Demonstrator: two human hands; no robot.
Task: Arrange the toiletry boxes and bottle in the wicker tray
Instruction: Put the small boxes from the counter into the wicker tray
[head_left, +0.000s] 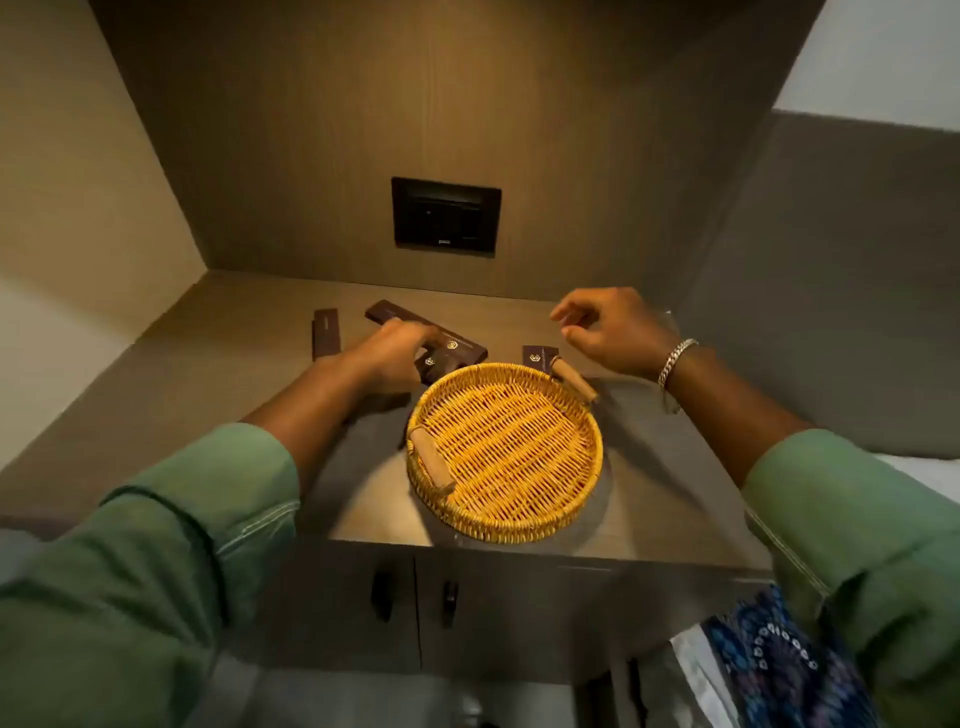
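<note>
A round wicker tray (519, 514) with two wooden handles sits empty near the counter's front edge. Behind it lie dark brown toiletry boxes: a long one (462, 340) running diagonally, a small one (435, 364) at the tray's far rim, a narrow one (326, 332) at the far left, and another small one (537, 356) by the tray's right handle. My left hand (387, 358) rests on the long and small boxes, its fingers curled over them. My right hand (608, 332) hovers above the counter behind the tray, fingers loosely bent and empty. No bottle shows.
The counter (218, 405) sits in a wood-panelled niche with walls on three sides. A black socket panel (445, 215) is set in the back wall. Cabinet doors with dark handles (382, 595) lie below the front edge. Patterned blue cloth (763, 665) is at the lower right.
</note>
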